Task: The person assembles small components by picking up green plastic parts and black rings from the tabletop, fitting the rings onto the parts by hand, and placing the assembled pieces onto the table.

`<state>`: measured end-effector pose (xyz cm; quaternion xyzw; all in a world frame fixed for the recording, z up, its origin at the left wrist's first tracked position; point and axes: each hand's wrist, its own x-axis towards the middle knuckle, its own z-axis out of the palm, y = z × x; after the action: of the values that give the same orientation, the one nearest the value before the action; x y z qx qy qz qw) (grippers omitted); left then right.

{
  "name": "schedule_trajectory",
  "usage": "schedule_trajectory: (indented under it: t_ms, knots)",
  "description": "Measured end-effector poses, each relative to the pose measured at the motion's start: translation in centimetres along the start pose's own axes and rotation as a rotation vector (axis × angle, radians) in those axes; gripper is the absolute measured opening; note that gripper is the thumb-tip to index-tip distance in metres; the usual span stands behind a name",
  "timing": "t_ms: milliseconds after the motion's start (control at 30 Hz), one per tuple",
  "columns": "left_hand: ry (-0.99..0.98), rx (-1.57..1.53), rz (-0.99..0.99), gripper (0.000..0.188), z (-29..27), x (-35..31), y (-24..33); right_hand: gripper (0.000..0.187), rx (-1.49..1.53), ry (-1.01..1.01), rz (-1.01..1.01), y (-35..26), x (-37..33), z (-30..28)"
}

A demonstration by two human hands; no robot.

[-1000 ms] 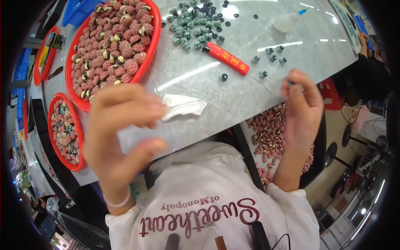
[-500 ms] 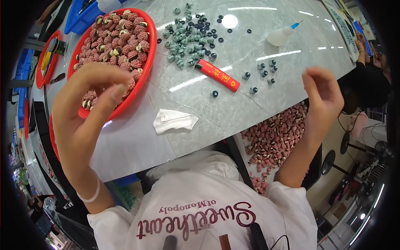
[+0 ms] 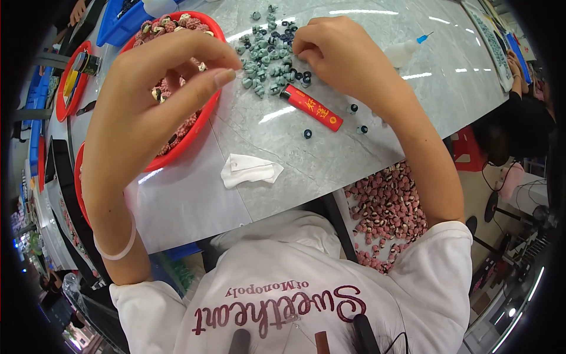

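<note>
My left hand (image 3: 156,97) hovers over the right side of a red basin (image 3: 219,32). Its fingers curve round toward the thumb, and I see nothing between them. Pink knobbly pieces (image 3: 168,26) with cream and dark parts fill the basin, partly hidden by this hand. My right hand (image 3: 348,56) is at the right edge of a pile of small grey-green caps (image 3: 257,59). Its fingertips are pinched together above some small black rings (image 3: 306,75); what they grip, if anything, is hidden. Just below lies a red tube (image 3: 312,108) with a dark end.
A folded white cloth (image 3: 250,170) lies on the grey marbled table (image 3: 283,203). A few small capped pieces (image 3: 308,134) stand near the tube. Beyond my right hand is a squeeze bottle (image 3: 402,54) with a blue needle tip. More pink pieces (image 3: 386,206) fill a container below the table edge.
My right hand has swung left and away from me, from the table's right side to the caps and rings. My left hand has shifted right and slightly farther away, nearer the pile.
</note>
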<state>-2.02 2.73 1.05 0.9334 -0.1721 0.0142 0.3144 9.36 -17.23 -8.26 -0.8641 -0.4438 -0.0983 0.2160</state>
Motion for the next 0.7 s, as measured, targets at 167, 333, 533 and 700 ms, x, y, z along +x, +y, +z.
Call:
schedule_trajectory:
  t_ms: [167, 333, 533, 700]
  knots:
    - [-0.022, -0.084, -0.008, 0.012, 0.3, 1.5, -1.6, 0.007, 0.777, 0.284, 0.353, -3.7, -4.4, -7.7]
    - [-0.101, -0.037, 0.131, 0.017, 2.7, 5.4, -1.8, 0.012, 1.523, 0.516, 0.389, -2.6, -14.9, -9.1]
    - [-0.158, 0.741, 0.552, 0.01, 7.7, 9.1, -2.0, 0.016, 1.423, 0.66, 0.654, -4.8, -18.3, -6.6]
    - [0.052, 0.765, 0.617, 0.007, 8.9, 9.2, -2.5, 0.018, 1.374, 0.691, 0.686, -5.4, -18.4, -6.4]
